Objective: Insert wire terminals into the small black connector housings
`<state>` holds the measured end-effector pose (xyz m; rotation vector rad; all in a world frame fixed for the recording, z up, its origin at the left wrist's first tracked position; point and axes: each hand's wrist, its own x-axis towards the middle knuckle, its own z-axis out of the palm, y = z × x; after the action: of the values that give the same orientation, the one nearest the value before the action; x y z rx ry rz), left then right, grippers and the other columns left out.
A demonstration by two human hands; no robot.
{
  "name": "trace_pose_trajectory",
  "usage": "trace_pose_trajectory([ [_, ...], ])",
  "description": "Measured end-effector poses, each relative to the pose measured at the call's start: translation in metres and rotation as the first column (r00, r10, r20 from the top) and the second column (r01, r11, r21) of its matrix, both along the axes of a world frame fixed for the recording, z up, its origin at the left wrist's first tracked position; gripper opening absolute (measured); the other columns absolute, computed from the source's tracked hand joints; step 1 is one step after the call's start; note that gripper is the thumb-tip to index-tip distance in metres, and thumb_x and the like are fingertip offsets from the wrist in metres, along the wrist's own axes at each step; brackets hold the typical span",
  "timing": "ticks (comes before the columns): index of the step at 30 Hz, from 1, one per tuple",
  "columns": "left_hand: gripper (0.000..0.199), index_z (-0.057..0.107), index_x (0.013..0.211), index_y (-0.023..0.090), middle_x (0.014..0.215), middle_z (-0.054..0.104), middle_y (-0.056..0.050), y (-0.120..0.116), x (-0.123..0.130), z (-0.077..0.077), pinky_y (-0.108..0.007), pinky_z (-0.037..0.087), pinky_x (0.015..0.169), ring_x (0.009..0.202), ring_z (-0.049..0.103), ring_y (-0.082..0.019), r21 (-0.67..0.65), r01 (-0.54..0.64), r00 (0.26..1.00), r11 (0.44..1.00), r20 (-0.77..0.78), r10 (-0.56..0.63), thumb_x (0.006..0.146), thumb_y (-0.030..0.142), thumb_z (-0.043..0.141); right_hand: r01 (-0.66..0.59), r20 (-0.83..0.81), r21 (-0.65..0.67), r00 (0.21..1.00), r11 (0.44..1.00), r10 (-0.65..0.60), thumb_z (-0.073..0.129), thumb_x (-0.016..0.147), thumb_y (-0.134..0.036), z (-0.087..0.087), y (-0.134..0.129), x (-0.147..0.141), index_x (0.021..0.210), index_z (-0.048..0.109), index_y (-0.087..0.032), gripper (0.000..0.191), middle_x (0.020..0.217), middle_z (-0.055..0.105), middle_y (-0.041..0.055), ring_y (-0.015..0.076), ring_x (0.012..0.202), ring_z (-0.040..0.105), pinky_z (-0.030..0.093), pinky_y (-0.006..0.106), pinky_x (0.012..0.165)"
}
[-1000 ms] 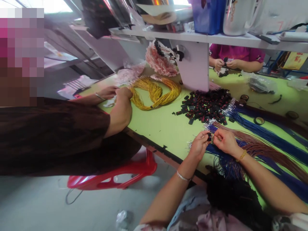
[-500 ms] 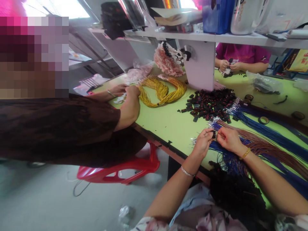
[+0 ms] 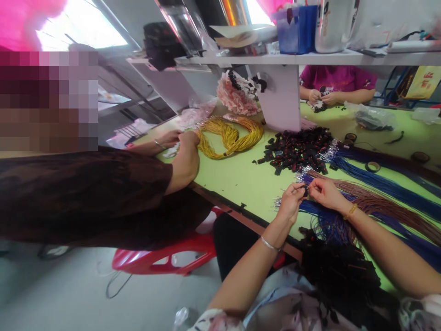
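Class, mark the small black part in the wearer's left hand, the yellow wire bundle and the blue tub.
Small black part [image 3: 305,191], head view: its exposed dark surface.
Yellow wire bundle [image 3: 227,133], head view: strands near its middle.
Blue tub [image 3: 297,32], head view: its front wall.

The small piece [image 3: 305,191] was black, the wires [image 3: 374,186] blue and brown, the coil [image 3: 227,132] yellow, the tabletop [image 3: 241,172] green, the stool [image 3: 136,261] red, and the left sleeve [image 3: 220,320] floral.

My feed shows me a glaring window [image 3: 81,27], upper left; lower left, a red plastic seat [image 3: 134,260] on grey floor [image 3: 76,294].
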<state>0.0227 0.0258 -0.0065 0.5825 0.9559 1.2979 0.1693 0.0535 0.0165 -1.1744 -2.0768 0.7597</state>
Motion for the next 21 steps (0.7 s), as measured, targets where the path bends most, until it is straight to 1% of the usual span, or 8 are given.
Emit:
trace_pose_trajectory([
  [6,0.03,0.064,0.086,0.014,0.072,0.06,0.001,-0.001,0.0,-0.001,-0.022,0.043,0.063,0.063,0.054,-0.008,0.003,-0.014,1.0,1.0,0.001,0.014,0.059,0.02,0.075,-0.003,0.04,-0.007,0.999,1.0,0.004,0.049,0.073,-0.019,0.002,0.001,-0.001,0.066,0.058,-0.016,0.012,0.056,0.055,-0.0019,0.0095,0.051,0.044,0.03,0.021,0.051],
  [12,0.025,0.063,0.085,0.015,0.07,0.059,0.0,-0.002,0.001,0.003,-0.024,0.043,0.062,0.062,0.052,-0.009,0.028,0.003,0.995,1.0,-0.096,0.0,0.063,0.02,0.071,0.022,0.103,0.007,0.994,1.0,-0.022,0.051,0.074,-0.02,0.002,-0.002,-0.001,0.063,0.057,-0.016,0.014,0.052,0.053,-0.0024,0.0088,0.048,0.041,0.027,0.021,0.049],
  [14,0.02,0.063,0.087,0.016,0.074,0.06,-0.002,-0.013,0.002,0.01,-0.026,0.044,0.065,0.066,0.054,-0.012,0.119,-0.043,0.976,0.992,-0.207,0.067,0.068,0.02,0.067,-0.011,0.061,-0.062,0.998,0.998,0.015,0.05,0.078,-0.024,0.01,0.002,0.005,0.063,0.058,-0.016,0.019,0.055,0.056,-0.0015,0.0091,0.05,0.044,0.03,0.021,0.051],
  [16,0.015,0.064,0.09,0.018,0.083,0.063,-0.006,-0.035,0.007,0.02,-0.03,0.046,0.073,0.076,0.058,-0.016,0.316,-0.026,0.915,0.949,-0.375,0.15,0.075,0.021,0.062,-0.05,0.003,-0.15,0.999,0.987,0.051,0.047,0.083,-0.032,0.019,0.006,0.011,0.066,0.059,-0.016,0.026,0.058,0.058,-0.0008,0.0096,0.052,0.047,0.033,0.021,0.052],
  [18,0.017,0.067,0.093,0.02,0.092,0.065,-0.009,-0.062,0.015,0.031,-0.036,0.046,0.084,0.089,0.059,-0.021,0.506,0.189,0.83,0.841,-0.541,0.138,0.08,0.019,0.055,-0.094,-0.014,-0.182,0.996,0.979,0.093,0.048,0.084,-0.036,0.027,0.008,0.013,0.068,0.059,-0.016,0.028,0.06,0.059,-0.0009,0.01,0.054,0.048,0.034,0.021,0.053],
  [19,0.02,0.068,0.094,0.021,0.095,0.066,-0.01,-0.076,0.02,0.036,-0.038,0.045,0.087,0.094,0.06,-0.022,0.557,0.402,0.776,0.727,-0.628,0.052,0.081,0.017,0.053,-0.117,0.004,-0.178,0.993,0.977,0.119,0.049,0.083,-0.036,0.029,0.007,0.011,0.069,0.06,-0.016,0.027,0.061,0.059,-0.0011,0.0101,0.055,0.048,0.034,0.021,0.053],
  [20,0.024,0.069,0.096,0.023,0.094,0.068,-0.01,-0.089,0.025,0.039,-0.038,0.045,0.089,0.095,0.06,-0.023,0.57,0.605,0.704,0.557,-0.709,-0.039,0.08,0.015,0.052,-0.137,0.039,-0.17,0.989,0.976,0.146,0.051,0.082,-0.034,0.03,0.005,0.009,0.069,0.06,-0.016,0.024,0.062,0.058,-0.0013,0.0101,0.056,0.048,0.034,0.021,0.053],
  [21,0.028,0.069,0.099,0.024,0.094,0.068,-0.009,-0.099,0.031,0.042,-0.038,0.045,0.089,0.095,0.061,-0.023,0.553,0.727,0.632,0.408,-0.771,-0.081,0.08,0.013,0.052,-0.15,0.086,-0.163,0.983,0.975,0.165,0.053,0.081,-0.032,0.028,0.001,0.005,0.07,0.06,-0.016,0.021,0.063,0.058,-0.0013,0.0102,0.056,0.048,0.033,0.021,0.054],
])
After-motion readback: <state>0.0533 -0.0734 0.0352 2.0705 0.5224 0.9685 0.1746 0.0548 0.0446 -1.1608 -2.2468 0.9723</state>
